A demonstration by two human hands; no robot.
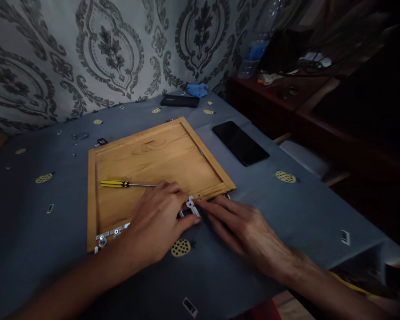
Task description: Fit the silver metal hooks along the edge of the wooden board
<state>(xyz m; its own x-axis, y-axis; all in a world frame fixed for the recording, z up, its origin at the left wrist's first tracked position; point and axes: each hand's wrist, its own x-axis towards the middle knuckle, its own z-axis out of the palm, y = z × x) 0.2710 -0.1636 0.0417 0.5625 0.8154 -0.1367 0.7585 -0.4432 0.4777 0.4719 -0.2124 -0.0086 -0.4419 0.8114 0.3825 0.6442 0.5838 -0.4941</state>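
A wooden cabinet door panel [153, 160] lies flat on a grey-blue tablecloth [286, 209]. My left hand [156, 222] rests palm down on its near edge, fingers curled over a white metal hinge [190, 205]. From the right, my right hand [240, 226] reaches in, fingers stretched out and its fingertips touching the same hinge. A second metal hinge [108, 235] sits at the panel's near left corner. On the panel, just left of my left hand, lies a yellow-and-black screwdriver [120, 183].
A black phone [240, 142] lies right of the panel. Another dark phone [180, 101] and a blue cloth [197, 90] sit at the far edge by the patterned wall. Small screws and bits are scattered at left. A dark wooden shelf [286, 93] stands at right.
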